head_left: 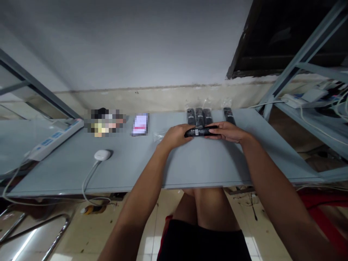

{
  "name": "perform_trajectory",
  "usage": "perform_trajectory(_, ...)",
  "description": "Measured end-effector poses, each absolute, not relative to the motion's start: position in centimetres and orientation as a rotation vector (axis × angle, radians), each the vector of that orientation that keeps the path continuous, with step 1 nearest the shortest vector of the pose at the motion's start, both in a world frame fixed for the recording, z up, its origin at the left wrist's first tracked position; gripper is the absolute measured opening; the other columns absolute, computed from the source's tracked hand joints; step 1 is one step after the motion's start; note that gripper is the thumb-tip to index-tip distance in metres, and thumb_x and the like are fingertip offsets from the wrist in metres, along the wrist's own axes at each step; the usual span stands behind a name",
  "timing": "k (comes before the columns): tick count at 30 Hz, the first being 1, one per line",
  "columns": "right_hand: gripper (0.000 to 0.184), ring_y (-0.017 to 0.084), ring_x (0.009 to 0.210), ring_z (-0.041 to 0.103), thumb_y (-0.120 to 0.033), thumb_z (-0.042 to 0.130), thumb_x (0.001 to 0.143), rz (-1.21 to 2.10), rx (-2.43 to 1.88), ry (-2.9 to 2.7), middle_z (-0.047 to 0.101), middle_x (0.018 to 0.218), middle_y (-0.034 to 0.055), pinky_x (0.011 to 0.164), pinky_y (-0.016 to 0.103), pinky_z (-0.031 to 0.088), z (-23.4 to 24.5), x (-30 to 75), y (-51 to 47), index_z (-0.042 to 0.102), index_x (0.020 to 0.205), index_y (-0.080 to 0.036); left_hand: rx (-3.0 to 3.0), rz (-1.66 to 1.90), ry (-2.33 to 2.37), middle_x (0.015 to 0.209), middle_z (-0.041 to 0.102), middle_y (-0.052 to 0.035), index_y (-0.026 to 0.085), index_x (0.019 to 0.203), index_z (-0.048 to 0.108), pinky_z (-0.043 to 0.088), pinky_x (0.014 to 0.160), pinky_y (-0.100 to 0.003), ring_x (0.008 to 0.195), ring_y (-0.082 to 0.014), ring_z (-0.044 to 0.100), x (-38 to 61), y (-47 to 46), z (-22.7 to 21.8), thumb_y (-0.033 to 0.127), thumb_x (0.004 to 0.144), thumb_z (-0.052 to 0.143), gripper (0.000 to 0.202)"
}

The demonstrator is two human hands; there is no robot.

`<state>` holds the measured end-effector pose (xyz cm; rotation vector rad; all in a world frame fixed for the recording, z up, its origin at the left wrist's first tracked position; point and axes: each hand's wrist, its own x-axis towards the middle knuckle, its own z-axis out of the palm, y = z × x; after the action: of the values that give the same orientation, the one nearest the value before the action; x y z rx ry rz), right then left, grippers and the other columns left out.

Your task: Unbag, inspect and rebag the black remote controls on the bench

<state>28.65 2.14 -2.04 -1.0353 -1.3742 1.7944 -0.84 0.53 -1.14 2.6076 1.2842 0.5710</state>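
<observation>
- Here we are: my left grip [178,135] is wrapped round 1 end of the dark bar [200,132], fingers closed in!
- And on the other end, my right grip [228,131] pinches it, thumb over the top!
- The bar lies crosswise between them, low over the worktop [201,166]; whether it touches down, I can't tell.
- Just behind it, 3 dark packets [199,116] in clear plastic, side by side, and 1 lone packet [228,115] off to the right!
- Out left, a lit phone [140,125] and a white case [102,155]!
</observation>
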Motion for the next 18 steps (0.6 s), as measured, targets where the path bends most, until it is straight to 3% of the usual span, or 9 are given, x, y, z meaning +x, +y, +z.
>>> perform_trajectory(4,0.040,0.019,0.087,0.078,-0.037,0.101,0.066,1.505,-1.099,-1.309,0.079,0.096,0.0073,0.082,0.032,0.070,-2.1,29.3,2.8,0.078,0.091,-0.016,2.562,0.569,1.319,0.143,0.071,-0.0054,0.028,0.146,0.065,0.057,0.107,-0.040,0.127,-0.0268,0.070,-1.4,0.7,-1.0,0.030,0.093,0.072,0.053)
perform_trajectory(7,0.045,0.021,0.084,0.078,-0.048,0.099,0.063,1.251,-1.050,-1.236,0.075,0.085,0.0019,0.076,0.034,0.070,-1.9,29.0,3.0,0.071,0.084,-0.020,2.508,0.609,1.319,0.137,0.075,-0.0039,0.029,0.145,0.065,0.059,0.103,-0.039,0.119,-0.0245,0.073,-1.6,0.7,-1.0,0.029,0.095,0.069,0.050)
perform_trajectory(12,0.045,0.028,0.095,0.079,-0.062,0.084,0.079,0.841,-0.964,-1.197,0.078,0.093,0.0057,0.075,0.042,0.069,-1.3,27.9,3.0,0.065,0.093,-0.024,2.475,0.667,1.300,0.123,0.081,-0.0042,0.029,0.143,0.067,0.062,0.093,-0.038,0.104,-0.0240,0.078,-1.6,0.8,-1.4,0.025,0.095,0.066,0.048)
perform_trajectory(15,0.044,0.029,0.093,0.079,-0.066,0.076,0.086,0.657,-0.954,-1.163,0.079,0.094,0.0084,0.073,0.043,0.068,-1.0,27.5,2.9,0.063,0.097,-0.024,2.495,0.676,1.296,0.126,0.080,-0.0059,0.028,0.143,0.068,0.062,0.094,-0.041,0.107,-0.0261,0.077,-1.6,0.8,-1.4,0.026,0.094,0.067,0.048)
perform_trajectory(18,0.041,0.027,0.091,0.078,-0.064,0.073,0.089,0.525,-0.978,-1.189,0.078,0.092,0.0082,0.081,0.043,0.066,-0.8,27.1,2.7,0.064,0.095,-0.024,2.535,0.684,1.264,0.131,0.077,-0.0067,0.027,0.144,0.067,0.061,0.097,-0.042,0.112,-0.0268,0.076,-1.3,0.5,-1.4,0.030,0.093,0.071,0.051)
